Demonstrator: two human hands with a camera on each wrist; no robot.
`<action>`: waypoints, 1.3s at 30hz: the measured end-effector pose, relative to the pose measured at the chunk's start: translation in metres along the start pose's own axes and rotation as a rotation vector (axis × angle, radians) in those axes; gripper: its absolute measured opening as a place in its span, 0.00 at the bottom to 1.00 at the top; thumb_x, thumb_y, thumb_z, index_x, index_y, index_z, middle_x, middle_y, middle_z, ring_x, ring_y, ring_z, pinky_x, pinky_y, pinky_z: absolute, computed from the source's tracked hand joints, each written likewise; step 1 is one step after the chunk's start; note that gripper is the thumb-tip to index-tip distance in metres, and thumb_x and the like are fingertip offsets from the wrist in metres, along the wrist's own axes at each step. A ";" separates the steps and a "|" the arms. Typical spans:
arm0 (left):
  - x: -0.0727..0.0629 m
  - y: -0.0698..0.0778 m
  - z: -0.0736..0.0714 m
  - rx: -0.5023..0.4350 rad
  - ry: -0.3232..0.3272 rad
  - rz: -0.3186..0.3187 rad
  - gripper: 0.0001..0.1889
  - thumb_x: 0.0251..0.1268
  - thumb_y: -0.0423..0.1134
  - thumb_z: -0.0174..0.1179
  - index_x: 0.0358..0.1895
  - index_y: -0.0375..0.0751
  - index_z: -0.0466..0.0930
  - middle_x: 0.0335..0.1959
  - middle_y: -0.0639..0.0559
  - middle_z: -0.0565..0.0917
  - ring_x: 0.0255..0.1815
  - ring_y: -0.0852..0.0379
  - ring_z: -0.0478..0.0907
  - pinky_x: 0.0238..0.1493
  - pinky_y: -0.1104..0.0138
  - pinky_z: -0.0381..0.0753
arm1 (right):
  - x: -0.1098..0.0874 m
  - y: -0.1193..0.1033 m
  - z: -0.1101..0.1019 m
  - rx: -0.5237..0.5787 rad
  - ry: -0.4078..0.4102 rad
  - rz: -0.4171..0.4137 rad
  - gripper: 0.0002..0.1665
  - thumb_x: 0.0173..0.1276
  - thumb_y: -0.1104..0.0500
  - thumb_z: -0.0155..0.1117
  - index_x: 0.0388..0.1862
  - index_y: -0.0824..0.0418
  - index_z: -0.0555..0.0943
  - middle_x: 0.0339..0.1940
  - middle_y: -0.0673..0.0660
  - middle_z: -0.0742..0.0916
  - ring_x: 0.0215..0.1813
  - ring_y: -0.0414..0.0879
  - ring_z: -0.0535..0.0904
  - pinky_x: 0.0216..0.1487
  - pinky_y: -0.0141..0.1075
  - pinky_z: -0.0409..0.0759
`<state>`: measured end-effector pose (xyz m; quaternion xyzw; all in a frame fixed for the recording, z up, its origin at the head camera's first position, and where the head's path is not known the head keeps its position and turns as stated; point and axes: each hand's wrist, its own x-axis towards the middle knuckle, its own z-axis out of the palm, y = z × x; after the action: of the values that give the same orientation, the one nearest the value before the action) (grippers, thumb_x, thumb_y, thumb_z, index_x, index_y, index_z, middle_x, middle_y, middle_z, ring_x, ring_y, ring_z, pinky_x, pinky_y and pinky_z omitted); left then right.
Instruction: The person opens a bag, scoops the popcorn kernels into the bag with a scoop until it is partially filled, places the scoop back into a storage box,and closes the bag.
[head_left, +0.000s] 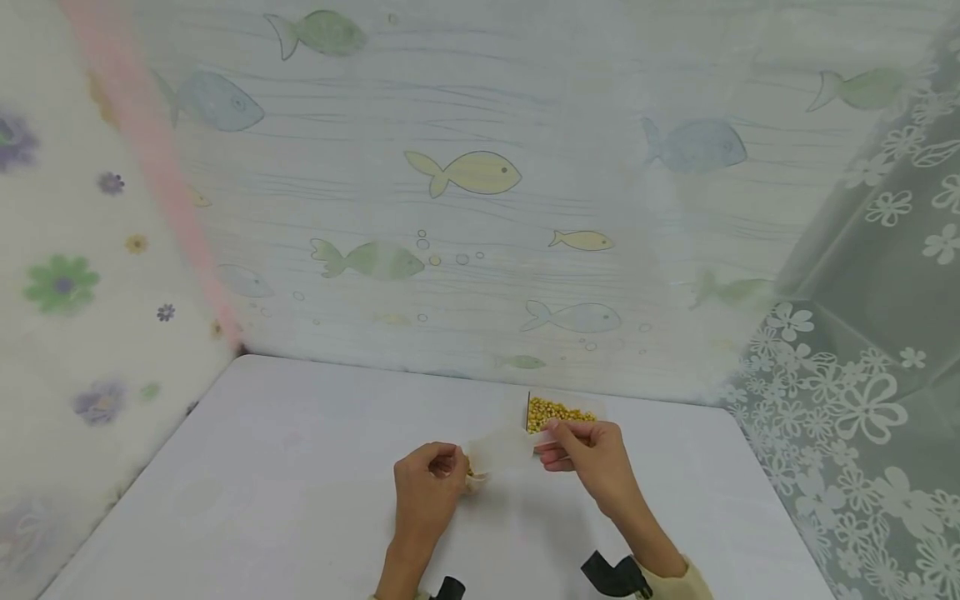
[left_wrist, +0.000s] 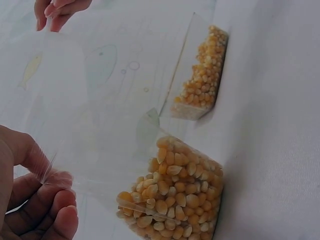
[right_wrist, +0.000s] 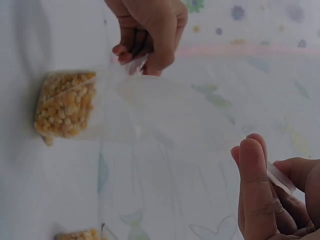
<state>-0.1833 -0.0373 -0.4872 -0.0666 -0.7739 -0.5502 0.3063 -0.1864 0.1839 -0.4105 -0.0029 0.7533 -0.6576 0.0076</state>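
A clear plastic bag (head_left: 504,452) stretches between both hands, with yellow corn kernels (left_wrist: 175,195) filling its squared bottom on the table. My left hand (head_left: 427,487) pinches the bag's upper edge on the left, where the film gathers in creases in the left wrist view. At the other side, my right hand (head_left: 592,462) pinches the far end of the film between thumb and fingers; a flat whitish strip (right_wrist: 281,178) shows there in the right wrist view. Behind the right hand stands a clear box (left_wrist: 180,65) of more corn kernels (head_left: 555,411), partly hidden by that hand in the head view.
The white table (head_left: 300,467) runs back to a fish-print curtain (head_left: 480,275). A flower-print sheet (head_left: 75,350) hangs on the left, and a grey sheet with white flowers (head_left: 862,350) on the right. Black wrist mounts (head_left: 615,575) sit on both forearms.
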 end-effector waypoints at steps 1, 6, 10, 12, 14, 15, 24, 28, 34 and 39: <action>0.000 0.000 0.000 0.002 0.000 -0.001 0.07 0.52 0.20 0.67 0.27 0.35 0.86 0.21 0.53 0.84 0.22 0.66 0.76 0.24 0.71 0.80 | 0.000 0.000 0.000 0.002 0.002 0.000 0.16 0.76 0.62 0.61 0.49 0.77 0.83 0.36 0.67 0.90 0.32 0.48 0.89 0.37 0.38 0.88; 0.000 0.002 0.000 0.004 0.004 -0.001 0.07 0.52 0.20 0.66 0.27 0.35 0.86 0.21 0.53 0.84 0.22 0.65 0.76 0.24 0.69 0.80 | 0.001 0.003 -0.007 0.027 0.034 0.026 0.18 0.76 0.60 0.62 0.50 0.78 0.83 0.35 0.65 0.91 0.34 0.49 0.90 0.37 0.38 0.88; 0.000 0.002 0.001 0.004 0.011 0.002 0.06 0.52 0.20 0.67 0.27 0.35 0.87 0.21 0.53 0.84 0.21 0.65 0.77 0.24 0.69 0.80 | 0.003 0.007 -0.022 0.058 0.097 0.067 0.19 0.77 0.61 0.60 0.51 0.80 0.82 0.32 0.62 0.91 0.31 0.46 0.89 0.37 0.37 0.88; 0.000 0.001 0.000 0.005 0.011 0.003 0.06 0.52 0.21 0.67 0.28 0.34 0.87 0.21 0.53 0.85 0.21 0.65 0.77 0.24 0.69 0.80 | 0.004 0.009 -0.034 0.062 0.144 0.081 0.20 0.78 0.60 0.58 0.53 0.80 0.81 0.31 0.58 0.91 0.30 0.43 0.88 0.37 0.36 0.88; 0.000 0.001 0.000 0.001 0.009 0.003 0.05 0.53 0.21 0.67 0.28 0.34 0.87 0.21 0.53 0.85 0.21 0.65 0.77 0.24 0.69 0.81 | 0.006 0.012 -0.048 0.054 0.191 0.088 0.22 0.79 0.59 0.57 0.56 0.80 0.79 0.31 0.54 0.91 0.31 0.42 0.88 0.38 0.35 0.88; 0.000 0.001 0.000 0.001 0.006 -0.001 0.05 0.53 0.21 0.67 0.28 0.34 0.87 0.21 0.53 0.85 0.22 0.65 0.77 0.24 0.69 0.81 | 0.008 0.014 -0.055 0.046 0.212 0.089 0.23 0.80 0.58 0.56 0.58 0.80 0.78 0.31 0.52 0.91 0.31 0.41 0.88 0.39 0.35 0.88; -0.003 0.001 -0.001 -0.014 0.007 -0.028 0.05 0.53 0.22 0.68 0.28 0.35 0.88 0.21 0.53 0.85 0.22 0.64 0.79 0.25 0.69 0.81 | 0.027 0.048 -0.097 -0.043 0.348 0.055 0.25 0.80 0.57 0.57 0.58 0.80 0.78 0.27 0.45 0.90 0.32 0.39 0.89 0.38 0.32 0.87; -0.004 0.001 -0.001 -0.023 0.006 -0.057 0.05 0.53 0.22 0.68 0.28 0.35 0.88 0.21 0.53 0.85 0.22 0.64 0.78 0.25 0.69 0.81 | 0.032 0.061 -0.102 -0.091 0.373 0.026 0.23 0.79 0.59 0.58 0.56 0.81 0.79 0.27 0.50 0.90 0.28 0.36 0.88 0.35 0.31 0.87; -0.005 0.002 -0.002 -0.031 0.001 -0.076 0.04 0.53 0.23 0.69 0.28 0.34 0.88 0.20 0.53 0.84 0.21 0.64 0.78 0.25 0.70 0.80 | 0.037 0.070 -0.097 -0.169 0.381 -0.039 0.20 0.77 0.60 0.60 0.50 0.80 0.82 0.31 0.63 0.90 0.25 0.37 0.87 0.32 0.31 0.87; -0.006 0.003 -0.002 -0.030 -0.004 -0.092 0.05 0.54 0.23 0.68 0.28 0.36 0.88 0.20 0.54 0.84 0.21 0.64 0.78 0.25 0.70 0.80 | 0.041 0.076 -0.089 -0.117 0.324 0.020 0.21 0.78 0.60 0.58 0.53 0.82 0.80 0.31 0.61 0.91 0.27 0.37 0.87 0.34 0.31 0.87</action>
<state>-0.1767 -0.0369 -0.4876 -0.0367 -0.7685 -0.5751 0.2781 -0.2281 0.2813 -0.4737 0.1102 0.7817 -0.6043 -0.1076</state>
